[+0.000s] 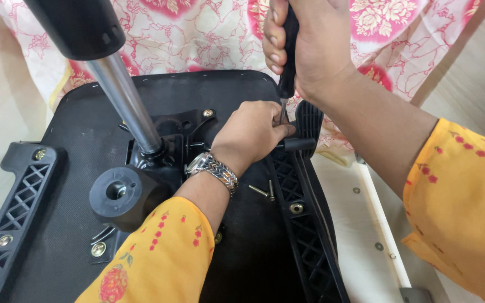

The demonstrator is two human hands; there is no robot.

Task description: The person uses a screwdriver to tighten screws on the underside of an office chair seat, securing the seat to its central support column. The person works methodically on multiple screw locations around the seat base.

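Your right hand (310,47) is wrapped around the black handle of a screwdriver (288,62), fingers (273,42) curled tight about it, and the tool stands nearly upright with its metal shaft pointing down at the right armrest bracket (304,224) of the upturned chair seat (237,247). Your left hand (251,134), with a metal watch (215,170) on its wrist, sits just beside the shaft at the top end of that bracket; its fingers are pressed together around the tip, though what they pinch there is hidden under them. A short black lever (298,144) sticks out from under that hand, toward the bracket. Two loose screws (264,191) lie on the black seat underside, just beside the bracket on its inner side, and a brass-coloured bolt (296,208) sits in the bracket near them. On the far side of the seat from the bracket lies the left armrest bracket (12,213). Between the two brackets the chrome gas cylinder (124,95) rises from the central mechanism (164,146), with a round black knob (122,196) below it.
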